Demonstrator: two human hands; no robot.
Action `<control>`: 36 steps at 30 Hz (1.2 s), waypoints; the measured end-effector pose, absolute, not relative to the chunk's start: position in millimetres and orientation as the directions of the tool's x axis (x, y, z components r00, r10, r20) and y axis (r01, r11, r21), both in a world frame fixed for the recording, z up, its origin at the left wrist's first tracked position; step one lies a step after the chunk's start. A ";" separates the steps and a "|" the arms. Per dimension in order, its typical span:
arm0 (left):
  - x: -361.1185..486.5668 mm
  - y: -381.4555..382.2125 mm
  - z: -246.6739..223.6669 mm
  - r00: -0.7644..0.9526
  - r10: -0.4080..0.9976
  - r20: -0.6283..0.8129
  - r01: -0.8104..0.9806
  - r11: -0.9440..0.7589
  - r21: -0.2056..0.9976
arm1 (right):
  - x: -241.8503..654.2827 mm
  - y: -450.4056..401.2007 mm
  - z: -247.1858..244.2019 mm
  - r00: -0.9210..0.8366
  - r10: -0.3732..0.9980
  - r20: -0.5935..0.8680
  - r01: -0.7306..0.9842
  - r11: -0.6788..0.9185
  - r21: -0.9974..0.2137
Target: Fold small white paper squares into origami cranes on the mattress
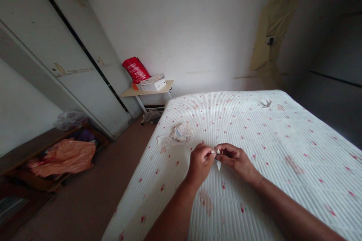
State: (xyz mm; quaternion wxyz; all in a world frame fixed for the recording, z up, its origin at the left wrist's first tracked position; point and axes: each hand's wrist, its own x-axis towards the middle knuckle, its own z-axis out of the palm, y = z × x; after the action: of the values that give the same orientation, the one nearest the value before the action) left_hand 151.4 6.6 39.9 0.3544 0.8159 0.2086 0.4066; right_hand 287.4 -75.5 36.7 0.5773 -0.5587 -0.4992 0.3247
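Over the middle of a white bedspread (240, 203) with red spots, my two hands meet around a small piece of folded white paper (218, 165). My left hand (201, 160) pinches it from the left. From the right, my right hand (236, 160) has thumb and fingers closed on the same paper. A pointed white tip hangs below the fingertips; the rest is mostly hidden by the fingers. Beyond my left hand lies a loose pile of printed paper pieces (182, 131). Farther off at the right, a folded white paper shape (266, 102) rests on the bedspread.
A small table (166, 87) beyond the bed's far left corner bears a red bag (136, 70) and a white box (154, 85). Cupboards (70, 60) stand at the left, near an orange cloth or bag (66, 157) on low wooden furniture.
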 end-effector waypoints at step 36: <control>152.5 3.3 37.5 0.561 0.820 0.116 -0.100 -0.071 0.992 | 277.0 -84.6 36.1 0.132 0.640 0.757 0.798 0.384 -0.465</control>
State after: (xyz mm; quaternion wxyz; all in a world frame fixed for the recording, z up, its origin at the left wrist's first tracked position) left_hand 152.5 3.3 37.5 0.6188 0.6304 0.2854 0.3717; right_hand 277.0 -84.6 36.1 0.5139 -0.5495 -0.6543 -0.0765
